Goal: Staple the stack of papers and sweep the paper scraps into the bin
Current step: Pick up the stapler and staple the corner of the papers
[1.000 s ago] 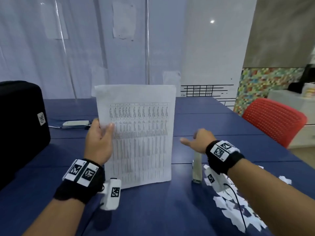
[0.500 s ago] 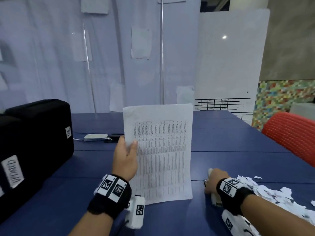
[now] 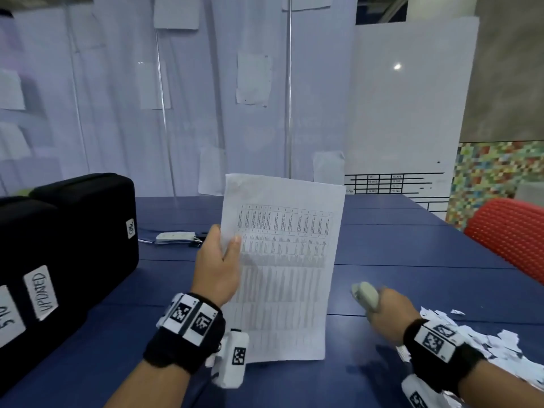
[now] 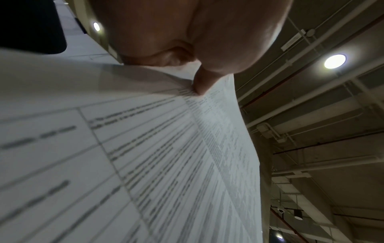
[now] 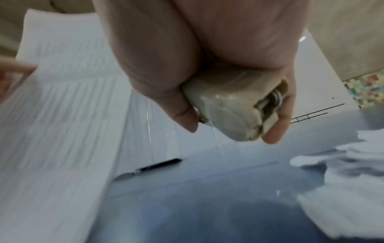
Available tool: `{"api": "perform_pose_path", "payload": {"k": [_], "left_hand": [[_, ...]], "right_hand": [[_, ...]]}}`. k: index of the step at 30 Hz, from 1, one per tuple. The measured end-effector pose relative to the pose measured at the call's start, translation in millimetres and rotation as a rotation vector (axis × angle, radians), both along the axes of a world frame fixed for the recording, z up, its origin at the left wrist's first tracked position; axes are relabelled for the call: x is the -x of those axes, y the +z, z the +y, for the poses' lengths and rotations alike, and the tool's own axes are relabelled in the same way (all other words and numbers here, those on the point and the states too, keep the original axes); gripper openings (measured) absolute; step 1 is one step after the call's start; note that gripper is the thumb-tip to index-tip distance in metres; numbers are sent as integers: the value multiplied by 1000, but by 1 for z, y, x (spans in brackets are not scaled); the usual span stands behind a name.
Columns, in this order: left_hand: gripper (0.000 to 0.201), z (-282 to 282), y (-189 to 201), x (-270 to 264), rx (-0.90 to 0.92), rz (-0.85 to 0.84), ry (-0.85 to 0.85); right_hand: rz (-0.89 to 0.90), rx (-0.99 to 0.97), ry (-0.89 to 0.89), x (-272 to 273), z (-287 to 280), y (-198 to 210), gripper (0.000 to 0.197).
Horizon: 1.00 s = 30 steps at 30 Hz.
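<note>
My left hand pinches the left edge of a stack of printed papers, which stands upright with its bottom edge on the blue table. In the left wrist view the thumb presses on the stack of papers. My right hand grips a pale grey stapler, lifted off the table to the right of the papers. The right wrist view shows the stapler held between my thumb and fingers. White paper scraps lie heaped at the right, behind my right wrist. No bin is in view.
Two black cases stand at the left. A white device with a cable lies behind my left hand. A red chair is at the table's right edge. A black pen lies on the table behind the papers.
My right hand dropped onto the stapler beside the scraps, closed round it and lifted it. My left hand kept the papers upright. The head view tilted up.
</note>
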<state>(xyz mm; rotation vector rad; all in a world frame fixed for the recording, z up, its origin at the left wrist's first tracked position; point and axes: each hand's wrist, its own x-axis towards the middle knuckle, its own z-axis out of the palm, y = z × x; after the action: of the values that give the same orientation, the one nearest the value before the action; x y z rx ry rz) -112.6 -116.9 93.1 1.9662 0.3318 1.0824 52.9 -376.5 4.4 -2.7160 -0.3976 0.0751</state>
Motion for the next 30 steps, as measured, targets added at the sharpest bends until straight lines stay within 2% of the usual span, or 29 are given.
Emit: {"api": "perform_pose_path", "payload": {"k": [4, 9, 11, 13, 17, 21, 27, 30], "left_hand": [[12, 8, 30, 17, -261, 157, 3], [16, -4, 58, 25, -659, 569, -46], [14, -15, 57, 18, -824, 700, -64], [12, -26, 49, 9, -923, 765, -100], [15, -39, 30, -7, -967, 822, -129], [14, -45, 21, -14, -993, 828, -151], [13, -46, 18, -15, -1031, 822, -192], [15, -41, 18, -15, -1025, 813, -202]], "right_hand": [[-142, -377, -25, 14, -22, 29, 32], [-269, -560, 92, 36, -34, 56, 53], [-319, -493, 206, 43, -32, 59, 64], [-342, -384, 330, 46, -26, 55, 66], [-379, -211, 467, 46, -13, 48, 76], [-429, -188, 560, 44, -9, 47, 52], [-545, -158, 542, 40, -11, 50, 50], [-549, -125, 536, 37, -15, 55, 68]]}}
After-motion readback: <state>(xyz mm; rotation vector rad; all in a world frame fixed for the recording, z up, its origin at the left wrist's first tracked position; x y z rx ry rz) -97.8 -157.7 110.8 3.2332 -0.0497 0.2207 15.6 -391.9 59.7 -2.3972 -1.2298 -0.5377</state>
